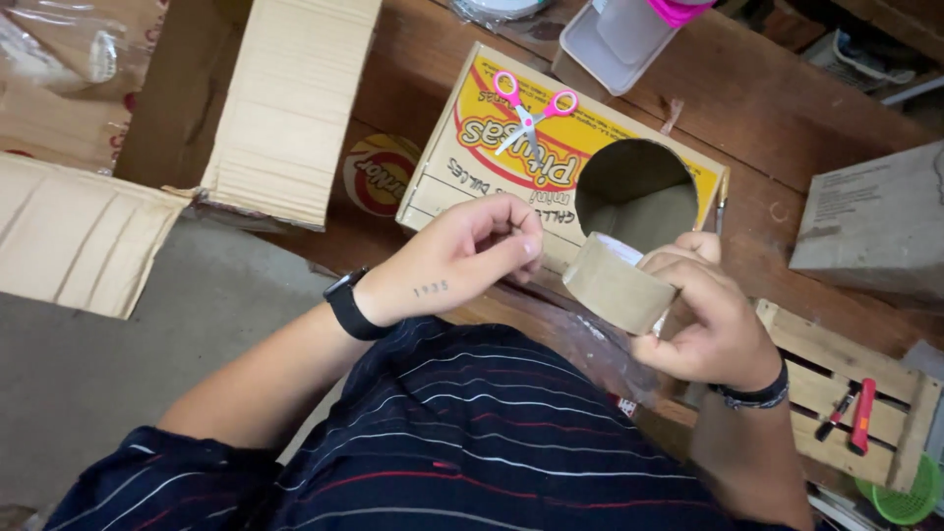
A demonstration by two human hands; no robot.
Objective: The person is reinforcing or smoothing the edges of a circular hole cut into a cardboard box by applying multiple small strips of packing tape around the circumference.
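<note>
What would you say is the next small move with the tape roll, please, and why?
Probably draw the pinched end away from the brown tape roll. The right hand grips the roll, while the left hand has finger and thumb closed close beside it, apparently on the tape's end. No length of tape shows between them.

Soft, even daylight — no glare, faint shadows (deepest inside the box hole) — edges slightly stretched.

I can't see my right hand's (710, 329) palm side behind the tape roll (619, 285); white container (615, 39) and green basket (910, 497) cut off by edges.
</note>
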